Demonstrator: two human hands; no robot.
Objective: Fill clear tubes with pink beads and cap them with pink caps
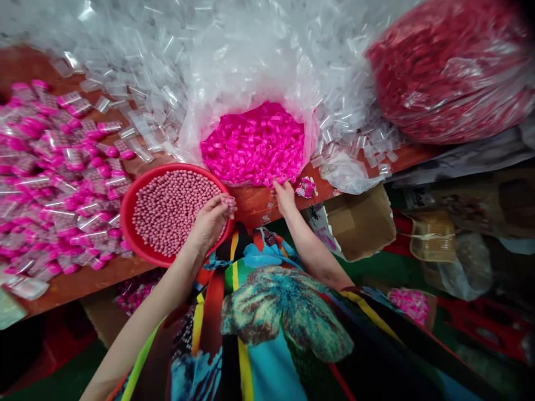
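My left hand (209, 221) is over the right rim of a red basin (126, 223) and grips a small clear container (229, 205) with pink beads inside. Round pink beads (171, 206) fill much of the basin. To its right, my right hand (285, 197) reaches the near edge of a heap of bright pink plastic caps (254, 145). Its fingertips are pinched together at a pink cap there, partly hidden by the fingers. The heap lies in the mouth of an opened clear plastic bag (234, 72).
Bead-filled containers with pink caps (62, 184) are piled on the left of the reddish table (251, 203). Clear empty containers (142, 67) spread across the back. A bag of red pieces (455, 72) sits at the right. An open cardboard box (359, 220) stands below the table edge.
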